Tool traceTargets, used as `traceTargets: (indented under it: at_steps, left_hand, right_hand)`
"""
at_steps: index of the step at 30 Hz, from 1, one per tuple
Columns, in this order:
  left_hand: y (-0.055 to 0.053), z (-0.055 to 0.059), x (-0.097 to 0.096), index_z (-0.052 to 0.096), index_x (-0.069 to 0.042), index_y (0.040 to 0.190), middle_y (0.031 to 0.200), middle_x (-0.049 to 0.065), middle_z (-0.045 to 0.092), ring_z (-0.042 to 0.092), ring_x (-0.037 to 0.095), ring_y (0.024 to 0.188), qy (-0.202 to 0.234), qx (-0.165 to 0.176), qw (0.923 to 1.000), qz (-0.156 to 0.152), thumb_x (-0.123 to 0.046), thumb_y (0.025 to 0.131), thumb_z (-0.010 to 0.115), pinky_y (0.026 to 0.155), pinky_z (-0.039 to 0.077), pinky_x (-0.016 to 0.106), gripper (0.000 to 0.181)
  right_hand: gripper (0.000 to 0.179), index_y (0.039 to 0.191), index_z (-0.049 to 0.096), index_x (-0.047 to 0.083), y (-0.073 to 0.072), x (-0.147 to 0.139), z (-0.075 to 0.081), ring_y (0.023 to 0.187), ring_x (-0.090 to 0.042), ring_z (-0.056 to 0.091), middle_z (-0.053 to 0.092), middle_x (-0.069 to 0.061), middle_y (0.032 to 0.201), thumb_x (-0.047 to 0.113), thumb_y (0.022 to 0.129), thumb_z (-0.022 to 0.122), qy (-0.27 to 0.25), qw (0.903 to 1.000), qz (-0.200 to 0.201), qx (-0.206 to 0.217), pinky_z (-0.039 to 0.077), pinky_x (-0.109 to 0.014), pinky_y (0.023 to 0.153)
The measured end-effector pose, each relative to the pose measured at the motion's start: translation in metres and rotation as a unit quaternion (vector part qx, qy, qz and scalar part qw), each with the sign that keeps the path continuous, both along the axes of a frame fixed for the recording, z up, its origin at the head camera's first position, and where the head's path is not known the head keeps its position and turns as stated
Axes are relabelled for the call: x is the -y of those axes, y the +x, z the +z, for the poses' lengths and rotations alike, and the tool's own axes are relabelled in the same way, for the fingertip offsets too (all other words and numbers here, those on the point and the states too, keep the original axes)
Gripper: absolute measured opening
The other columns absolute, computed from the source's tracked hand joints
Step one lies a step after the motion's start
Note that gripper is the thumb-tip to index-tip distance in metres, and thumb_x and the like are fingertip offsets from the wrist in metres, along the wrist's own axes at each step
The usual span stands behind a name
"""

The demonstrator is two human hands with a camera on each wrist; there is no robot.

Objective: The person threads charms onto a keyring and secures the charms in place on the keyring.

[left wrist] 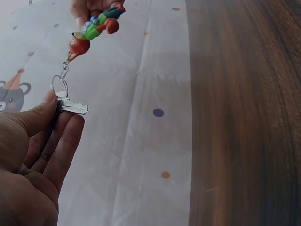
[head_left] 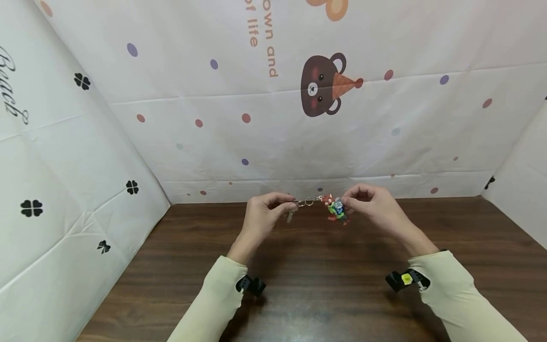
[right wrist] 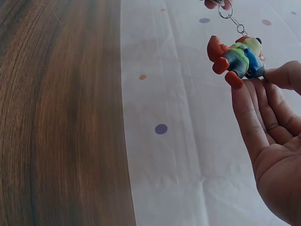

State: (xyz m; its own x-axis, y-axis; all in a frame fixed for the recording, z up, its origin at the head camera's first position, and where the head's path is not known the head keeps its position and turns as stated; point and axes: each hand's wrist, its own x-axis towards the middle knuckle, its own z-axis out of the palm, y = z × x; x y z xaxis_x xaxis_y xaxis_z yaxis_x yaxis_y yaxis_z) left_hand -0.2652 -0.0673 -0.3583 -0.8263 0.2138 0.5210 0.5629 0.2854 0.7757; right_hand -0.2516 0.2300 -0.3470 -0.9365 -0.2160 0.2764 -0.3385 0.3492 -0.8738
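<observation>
A keychain is stretched between both hands above the dark table. At its right end hangs a colourful fox figurine [head_left: 335,209], orange, green and blue; my right hand [head_left: 376,206] pinches its edge between thumb and fingers. My left hand [head_left: 267,213] pinches the other end, by the metal key ring [left wrist: 60,87]. A silver key [left wrist: 75,107] sticks out beside the left fingertips. A short chain [right wrist: 237,23] links the ring to the figurine's head. What the left fingertips cover is partly hidden.
A dark wood table [head_left: 325,294] lies below the hands. White printed cloth [head_left: 256,142] with dots and a bear stands behind it, and more cloth [head_left: 77,190] with clovers rises on the left. Each wrist wears a small black camera.
</observation>
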Motion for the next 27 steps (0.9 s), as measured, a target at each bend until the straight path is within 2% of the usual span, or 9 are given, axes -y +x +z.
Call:
traceTargets:
  at_steps: [4,7,11,16,21,27]
  left_hand:
    - [-0.003,-0.005,0.000,0.085,-0.007,0.104,0.088,0.001,0.079,0.073,0.035,0.075,0.004,0.008,1.0000,0.003,-0.013,0.092,0.084,0.058,0.050,0.022,0.014]
    - [-0.005,-0.008,0.000,0.085,-0.009,0.103,0.087,0.001,0.079,0.075,0.034,0.075,0.007,0.029,0.9995,0.009,-0.014,0.093,0.084,0.059,0.054,0.023,0.011]
    - [-0.008,-0.015,-0.001,0.085,-0.007,0.101,0.086,0.002,0.079,0.077,0.032,0.075,0.017,0.080,0.9966,0.012,-0.013,0.094,0.084,0.064,0.062,0.035,0.009]
    - [-0.013,-0.025,-0.001,0.083,0.002,0.102,0.089,0.012,0.079,0.078,0.041,0.080,0.057,0.150,0.9870,-0.004,-0.004,0.094,0.081,0.078,0.063,0.053,0.010]
    - [-0.018,-0.035,-0.001,0.082,0.005,0.103,0.093,0.016,0.079,0.078,0.036,0.078,0.068,0.197,0.9780,-0.014,0.000,0.094,0.079,0.075,0.064,0.046,0.010]
    - [-0.021,-0.047,0.000,0.081,0.005,0.103,0.091,0.016,0.078,0.077,0.025,0.073,0.052,0.221,0.9737,-0.020,0.001,0.095,0.078,0.071,0.065,0.039,0.009]
  right_hand:
    - [0.021,0.108,0.071,-0.006,-0.001,0.000,0.000,0.086,-0.022,0.074,0.074,-0.016,0.099,0.015,0.104,0.072,-0.009,0.9999,0.008,0.003,0.063,-0.036,0.079]
    - [0.021,0.109,0.070,-0.008,-0.002,0.000,-0.002,0.088,-0.024,0.074,0.073,-0.015,0.100,0.012,0.104,0.071,-0.016,0.9995,0.015,0.021,0.063,-0.035,0.080]
    - [0.021,0.110,0.069,-0.010,-0.005,0.002,-0.008,0.090,-0.027,0.075,0.074,-0.013,0.101,0.010,0.104,0.071,-0.037,0.9967,0.016,0.071,0.063,-0.042,0.084]
    - [0.020,0.107,0.069,-0.012,-0.009,0.006,-0.019,0.088,-0.023,0.075,0.073,-0.014,0.103,0.007,0.104,0.068,-0.068,0.9896,0.016,0.126,0.063,-0.041,0.084]
    - [0.018,0.105,0.068,-0.013,-0.012,0.011,-0.030,0.087,-0.021,0.075,0.073,-0.016,0.106,0.005,0.104,0.064,-0.080,0.9841,0.022,0.157,0.063,-0.037,0.082]
    - [0.016,0.102,0.069,-0.012,-0.014,0.016,-0.039,0.087,-0.021,0.075,0.074,-0.014,0.100,0.002,0.103,0.062,-0.072,0.9789,0.021,0.190,0.064,-0.037,0.081]
